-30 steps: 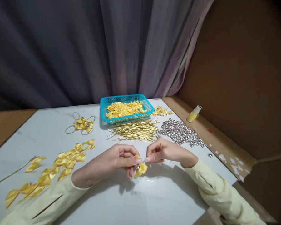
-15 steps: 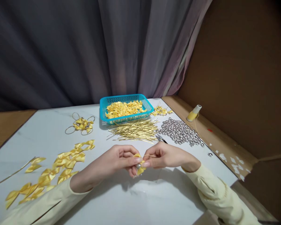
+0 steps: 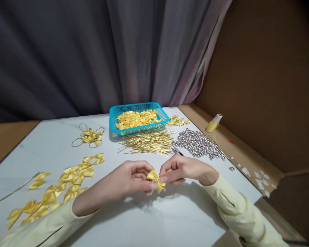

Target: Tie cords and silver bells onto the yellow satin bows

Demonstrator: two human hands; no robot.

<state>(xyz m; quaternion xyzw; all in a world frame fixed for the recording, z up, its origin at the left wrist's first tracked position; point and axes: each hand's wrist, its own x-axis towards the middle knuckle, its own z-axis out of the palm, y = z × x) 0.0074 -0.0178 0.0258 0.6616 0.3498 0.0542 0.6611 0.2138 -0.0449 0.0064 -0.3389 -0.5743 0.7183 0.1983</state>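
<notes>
Between both hands, above the white tabletop, is a yellow ribbon bow (image 3: 159, 185) with its face turned up. My left hand (image 3: 134, 178) is closed, pinching the bow's left side between thumb and fingers. A small silver bead (image 3: 153, 181) partly shows at the left thumb tip. My right hand (image 3: 179, 169) is closed at the bow's right side, with thumb and index fingertip pressed together by its middle on a fine yellow thread; the fingers hide most of it. Loose yellow bows (image 3: 72, 175) lie left of my left hand, one of them beside a gold tie (image 3: 14, 195).
A blue basket (image 3: 113, 118) of yellow bows stands at the back. Before it lie gold twist ties (image 3: 148, 141), with snips (image 3: 177, 151) and silver beads (image 3: 198, 144) to the right. Looped bows (image 3: 91, 136) lie left. A thread spool (image 3: 213, 124) stands right.
The bow has turned between my fingers, so its ribbon loops now face up and the bead is mostly covered. My right hand has shifted slightly at the bow's edge.
</notes>
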